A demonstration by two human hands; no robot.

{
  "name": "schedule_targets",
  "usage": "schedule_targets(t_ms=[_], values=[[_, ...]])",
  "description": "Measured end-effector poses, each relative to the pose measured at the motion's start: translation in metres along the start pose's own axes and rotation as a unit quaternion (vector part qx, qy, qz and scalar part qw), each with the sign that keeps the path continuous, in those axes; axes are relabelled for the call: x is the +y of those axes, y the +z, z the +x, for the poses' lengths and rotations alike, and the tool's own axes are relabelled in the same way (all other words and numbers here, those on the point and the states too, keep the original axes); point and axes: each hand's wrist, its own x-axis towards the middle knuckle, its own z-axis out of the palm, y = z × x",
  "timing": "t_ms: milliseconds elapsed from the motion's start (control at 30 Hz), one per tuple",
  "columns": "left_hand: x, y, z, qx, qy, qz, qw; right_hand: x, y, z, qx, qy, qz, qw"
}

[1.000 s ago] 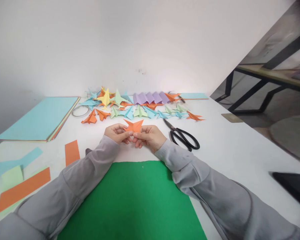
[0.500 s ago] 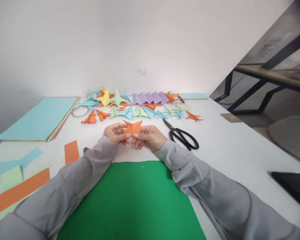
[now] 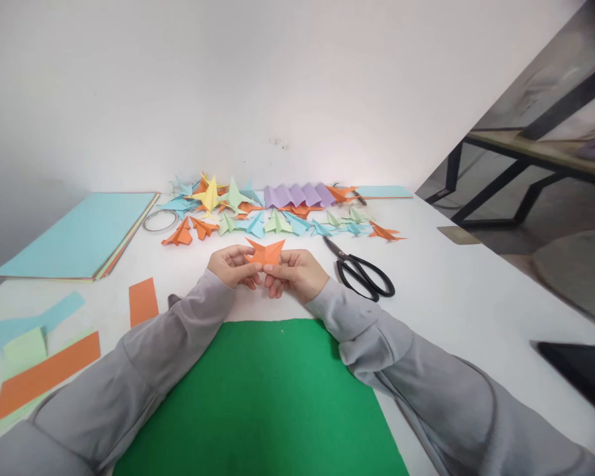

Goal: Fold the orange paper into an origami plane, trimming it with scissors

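Note:
Between my two hands is a small folded orange paper piece (image 3: 266,252) with two pointed tips spreading up and outward. My left hand (image 3: 237,266) pinches its left side, thumb along the lower edge. My right hand (image 3: 297,272) grips the right side in the same way, the thumbs almost meeting at the bottom middle. The fingers behind the paper are partly hidden. Both hands are raised just beyond the far edge of a green sheet (image 3: 268,396). Right of my right hand lie black-handled scissors (image 3: 359,268), blades pointing away.
Folded paper planes (image 3: 277,223) in several colours line the back, with a pleated purple paper (image 3: 298,196) among them. At left are a stack of coloured sheets (image 3: 74,235), a tape roll (image 3: 160,221) and orange strips (image 3: 47,375). A dark flat device (image 3: 580,373) sits at right.
The hands and the orange folded paper have shifted very slightly to the right in view; the paper's tips look a little more spread. The grip is the same.

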Motion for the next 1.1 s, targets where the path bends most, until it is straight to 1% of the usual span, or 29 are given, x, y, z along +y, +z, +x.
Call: schedule_targets(t_ms=[100,200,367,467,633,767,900,1100], values=[[0.0000,-0.0005,0.0004,-0.001,-0.002,-0.007,1.000,-0.0003,0.0013,-0.0004,0.002,-0.003,-0.006,1.000],[0.0008,-0.0014,0.0004,0.007,-0.008,-0.012,1.000,0.0015,0.0021,0.0003,0.008,-0.022,-0.008,1.000],[0.0001,-0.0003,0.0001,0.003,-0.011,0.021,1.000,0.0029,0.0014,0.0011,0.018,-0.031,-0.002,0.999],[-0.0013,0.0003,0.0006,0.002,-0.001,0.028,1.000,0.0018,0.0021,0.0002,0.021,-0.032,-0.009,0.999],[-0.0009,-0.0010,0.0003,-0.008,-0.010,0.007,1.000,0.0021,0.0034,-0.0006,0.028,-0.031,-0.013,0.999],[0.0007,-0.0030,-0.0007,-0.023,-0.021,-0.010,0.999,0.0035,0.0027,0.0006,0.016,-0.027,-0.003,1.000],[0.0008,-0.0041,0.0000,-0.023,-0.023,-0.018,0.999,0.0037,0.0024,0.0017,0.008,-0.027,0.009,1.000],[-0.0019,-0.0040,0.0011,-0.028,-0.018,-0.016,0.999,0.0033,0.0035,0.0008,0.029,-0.048,-0.021,0.998]])
